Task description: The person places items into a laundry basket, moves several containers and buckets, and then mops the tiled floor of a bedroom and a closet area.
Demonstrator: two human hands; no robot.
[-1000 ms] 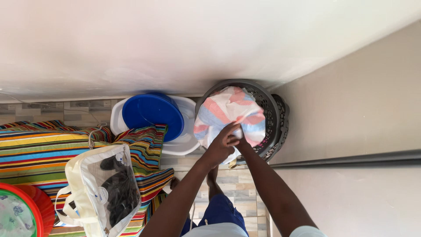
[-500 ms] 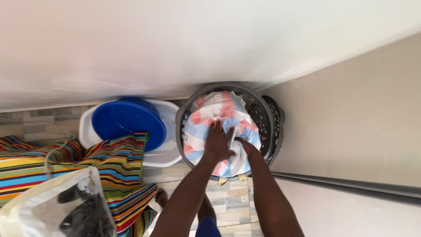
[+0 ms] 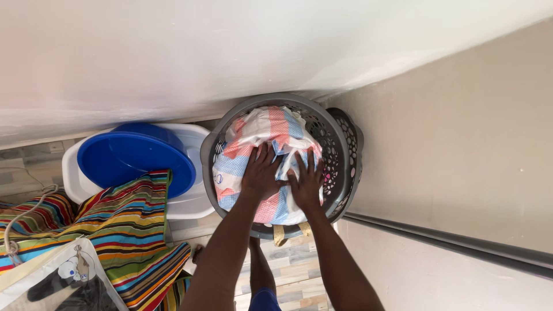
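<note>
Head view, steeply down, seemingly close

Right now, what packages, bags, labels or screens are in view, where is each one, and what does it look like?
Woven bag: in the grey laundry basket, bulging, checked white, pink and blue; left hand and right hand press flat on it.
Small mark: on that bag's left side, blue, too small to make out.
Clear zip bag: bottom left, cream trim, dark items inside.
No screens or signs.

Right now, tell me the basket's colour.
Dark grey basket, perforated walls; the head view shows it.
</note>
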